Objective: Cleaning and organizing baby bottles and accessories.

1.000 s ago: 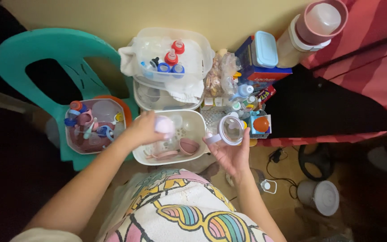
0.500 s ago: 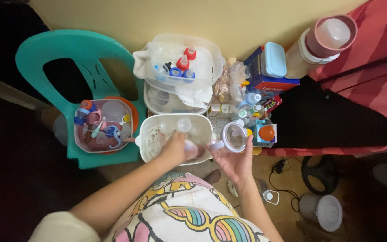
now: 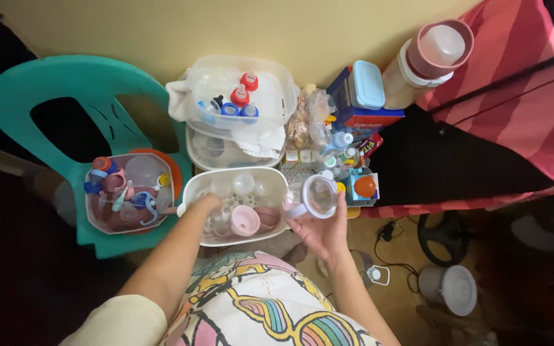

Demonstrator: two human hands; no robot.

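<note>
Hands work over a white basin (image 3: 190,192) that sits on the floor just in front of the person. The left hand (image 3: 205,206) reaches down inside it, among clear bottle parts and just left of a pink cup (image 3: 246,220) — its fingers curl downward, but whether they grip anything cannot be told. The right hand (image 3: 318,229) is at the basin's right edge, palm up, fingers closed around the underside of a clear handled cup (image 3: 315,197) held on its side, the open mouth facing the camera.

Left of the basin, a teal plastic chair (image 3: 30,83) carries a tub (image 3: 91,214) full of pink and blue bottle pieces. Behind the basin, against the yellow wall, two clear containers are stacked; the upper container (image 3: 283,96) holds a white cloth and small bottles with red and blue caps. To the right of that stack stand a blue box (image 3: 347,115) with a pale blue lidded case on top and a tall bottle with a pink cap (image 3: 428,54). A red striped cloth (image 3: 520,83) hangs at the far right, well apart from both hands.
</note>
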